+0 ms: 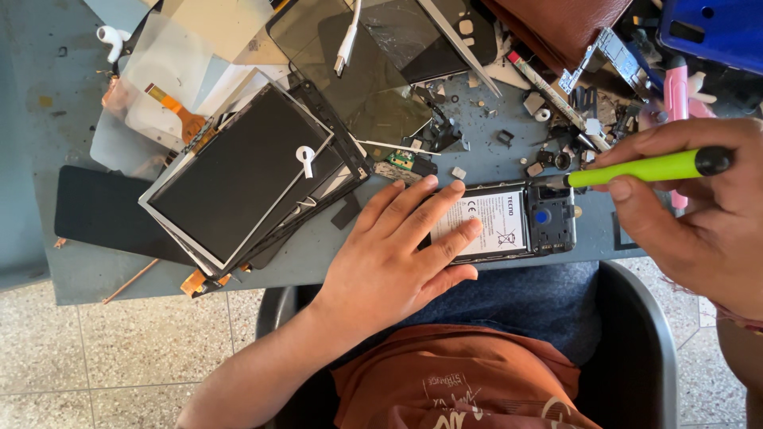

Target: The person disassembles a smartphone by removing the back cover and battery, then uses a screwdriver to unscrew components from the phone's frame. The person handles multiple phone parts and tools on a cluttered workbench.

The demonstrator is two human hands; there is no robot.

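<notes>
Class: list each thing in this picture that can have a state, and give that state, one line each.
Black phone: back cover off, white battery exposed.
Green-handled screwdriver: gripped, tip at the phone's top edge.
Left hand: flat, pressing the phone.
Right hand: closed on the screwdriver.
Stacked dark screen panels: loose, tilted.

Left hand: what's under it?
The left hand lies flat on an opened phone, covering its left part. The white-labelled battery and the dark upper end show beyond the fingertips. The rest of the phone under the palm is hidden.
</notes>
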